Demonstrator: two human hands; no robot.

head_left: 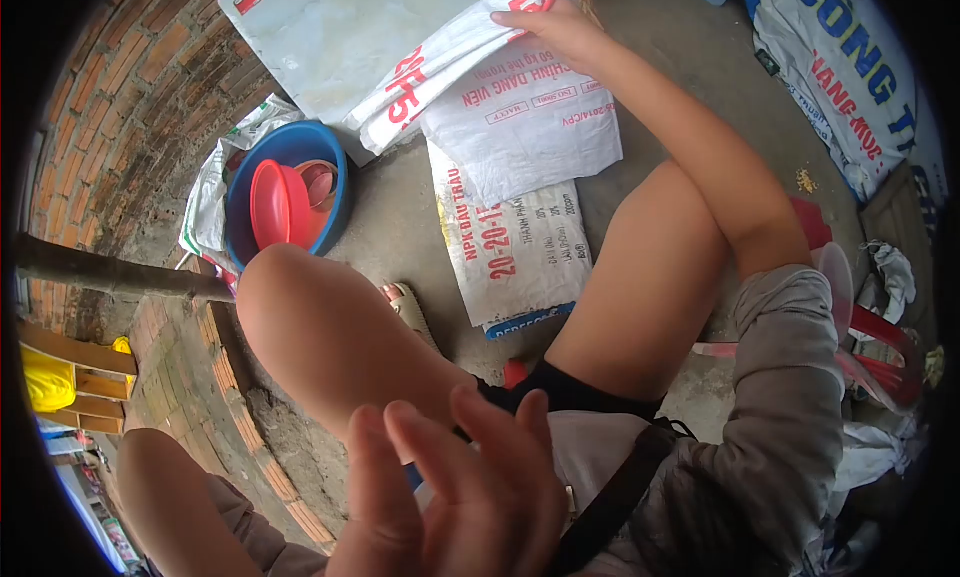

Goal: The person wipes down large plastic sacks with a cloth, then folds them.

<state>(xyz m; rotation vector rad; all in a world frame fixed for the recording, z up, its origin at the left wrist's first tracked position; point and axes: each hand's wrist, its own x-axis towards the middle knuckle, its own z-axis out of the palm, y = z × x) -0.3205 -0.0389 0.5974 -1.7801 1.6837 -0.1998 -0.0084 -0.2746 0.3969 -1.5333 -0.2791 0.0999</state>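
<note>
My right hand (560, 32) reaches forward, its fingers closed on the top edge of a white woven sack (545, 127) with red print. A raised strip of the sack stretches left from that hand. Beneath it on the floor lies another printed sack (520, 247), marked NPK and 20-20-15, with a blue-printed edge showing below. Close to the camera, my left hand (460, 487) is raised over my lap, its fingers apart and slightly bent, holding nothing I can see. The right fingertips are partly hidden by the sack.
On the left, a blue tub (340, 167) holds a red basin (275, 205) and smaller bowls. A pale metal panel (310, 47) stands behind. Large printed sacks (840, 77) lie at the upper right, with red plastic items (890, 362) below. A pole (120, 269) juts in from the left.
</note>
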